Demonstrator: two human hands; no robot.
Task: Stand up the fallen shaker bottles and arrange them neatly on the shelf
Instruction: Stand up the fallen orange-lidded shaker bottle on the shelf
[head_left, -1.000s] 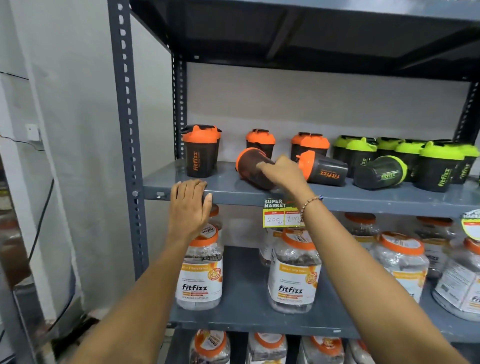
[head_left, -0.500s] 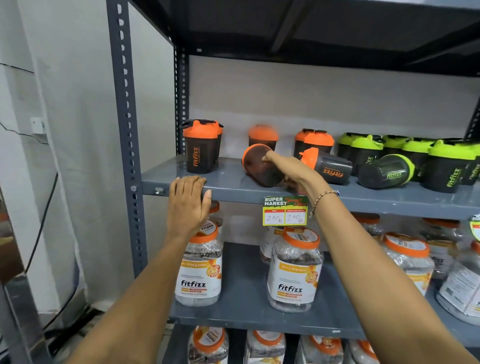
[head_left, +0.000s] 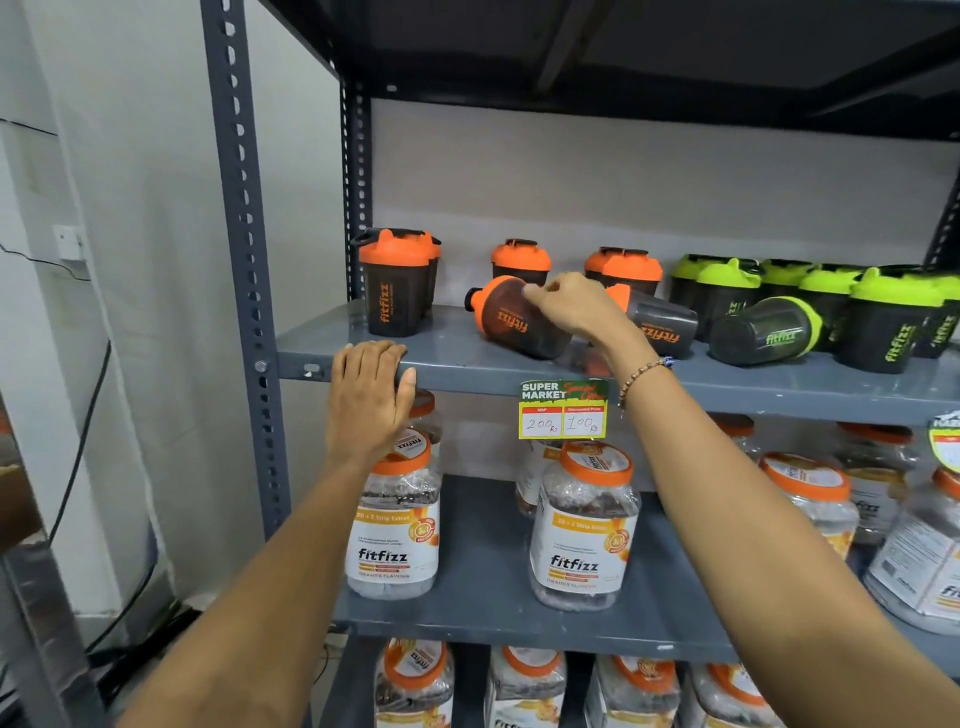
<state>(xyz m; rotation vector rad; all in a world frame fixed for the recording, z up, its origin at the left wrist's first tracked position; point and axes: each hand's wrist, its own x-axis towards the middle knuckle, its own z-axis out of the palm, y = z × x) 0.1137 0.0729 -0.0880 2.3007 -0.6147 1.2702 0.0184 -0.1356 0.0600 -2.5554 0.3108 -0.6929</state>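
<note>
On the grey shelf (head_left: 467, 371), my right hand (head_left: 576, 309) grips a dark shaker bottle with an orange lid (head_left: 511, 317); it is tilted, lid up and to the left, its base near the shelf. Behind my hand a second orange-lidded shaker (head_left: 657, 322) lies on its side. To the right lies a fallen green-lidded shaker (head_left: 766, 332). Upright orange-lidded shakers (head_left: 397, 283) stand at the left and back, and upright green-lidded ones (head_left: 893, 322) at the right. My left hand (head_left: 371, 392) rests flat on the shelf's front edge, holding nothing.
A price tag (head_left: 563, 410) hangs from the shelf edge. Large fitfizz jars (head_left: 584, 525) fill the shelf below and the one under it. The rack's perforated upright post (head_left: 241, 260) stands at the left, a white wall beyond it. Another shelf hangs overhead.
My right hand has turned the orange-lidded shaker, lifting its lid end up and leftward from lying flat. My left hand has stayed on the shelf edge.
</note>
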